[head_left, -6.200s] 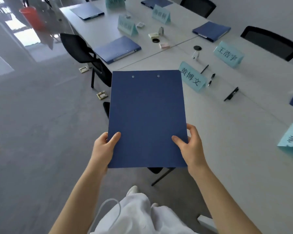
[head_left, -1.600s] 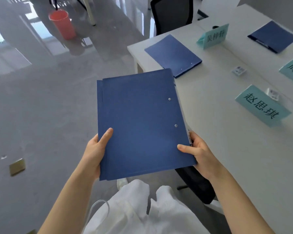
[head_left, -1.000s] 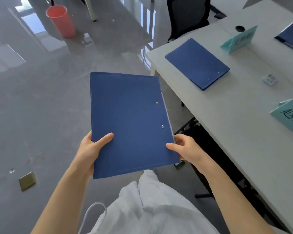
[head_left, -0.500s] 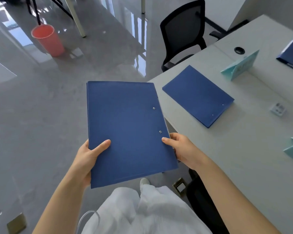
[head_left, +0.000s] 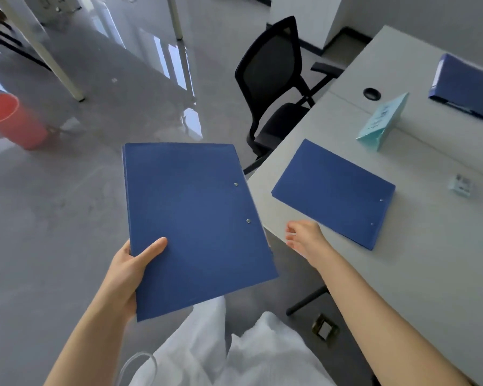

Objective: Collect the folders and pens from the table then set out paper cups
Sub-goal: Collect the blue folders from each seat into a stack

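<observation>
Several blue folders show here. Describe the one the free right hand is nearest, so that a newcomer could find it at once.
Start at the grey table on the right and go to its near corner by the black chair. The folder lies flat there, just beyond the right hand. Unlike the held folders and the far folder, it lies alone near the table edge.

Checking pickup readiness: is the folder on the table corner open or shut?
Shut. The folder lies flat on the table, cover down, no pages showing. The right hand is just short of it.
</observation>
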`<act>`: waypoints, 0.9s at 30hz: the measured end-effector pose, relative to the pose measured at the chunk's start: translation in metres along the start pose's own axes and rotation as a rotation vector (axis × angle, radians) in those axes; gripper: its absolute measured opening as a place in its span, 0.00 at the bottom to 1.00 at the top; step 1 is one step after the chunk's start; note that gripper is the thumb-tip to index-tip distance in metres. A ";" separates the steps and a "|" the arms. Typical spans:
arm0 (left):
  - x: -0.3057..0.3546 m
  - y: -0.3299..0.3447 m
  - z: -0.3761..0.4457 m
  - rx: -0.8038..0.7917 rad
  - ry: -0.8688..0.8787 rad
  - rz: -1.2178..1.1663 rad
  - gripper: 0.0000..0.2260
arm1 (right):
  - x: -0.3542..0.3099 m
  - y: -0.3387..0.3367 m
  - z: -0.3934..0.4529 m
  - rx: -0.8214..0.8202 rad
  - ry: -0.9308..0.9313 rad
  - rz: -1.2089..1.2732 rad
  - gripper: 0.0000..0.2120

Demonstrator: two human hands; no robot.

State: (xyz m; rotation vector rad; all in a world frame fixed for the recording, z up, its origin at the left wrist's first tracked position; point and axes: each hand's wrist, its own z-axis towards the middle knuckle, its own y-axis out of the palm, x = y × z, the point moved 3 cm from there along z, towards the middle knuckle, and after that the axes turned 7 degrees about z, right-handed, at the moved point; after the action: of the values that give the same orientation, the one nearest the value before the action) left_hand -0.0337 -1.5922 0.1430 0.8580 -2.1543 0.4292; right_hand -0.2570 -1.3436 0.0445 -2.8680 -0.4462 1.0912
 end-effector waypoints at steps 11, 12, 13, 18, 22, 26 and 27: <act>0.096 -0.026 0.105 -0.090 -0.016 0.156 0.12 | -0.038 0.054 0.070 0.228 -0.152 -0.613 0.26; 0.102 -0.022 0.114 -0.099 -0.024 0.165 0.12 | -0.043 0.055 0.076 0.245 -0.149 -0.603 0.25; 0.108 -0.019 0.121 -0.105 -0.027 0.171 0.12 | -0.046 0.056 0.080 0.263 -0.148 -0.592 0.25; 0.133 0.000 0.155 -0.084 -0.035 0.208 0.12 | -0.065 0.059 0.110 0.291 -0.110 -0.551 0.29; 0.158 0.010 0.173 -0.088 -0.044 0.231 0.11 | -0.073 0.066 0.121 0.252 -0.041 -0.567 0.32; 0.177 0.017 0.194 -0.088 -0.034 0.229 0.11 | -0.071 0.081 0.125 0.274 -0.022 -0.666 0.32; 0.182 0.019 0.202 -0.091 -0.034 0.225 0.11 | -0.072 0.086 0.127 0.276 -0.025 -0.673 0.31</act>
State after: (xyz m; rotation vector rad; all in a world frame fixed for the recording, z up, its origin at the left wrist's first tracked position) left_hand -0.2419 -1.7676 0.1490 0.5789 -2.2931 0.4271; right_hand -0.3697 -1.4541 -0.0161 -2.1959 -1.0614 0.9566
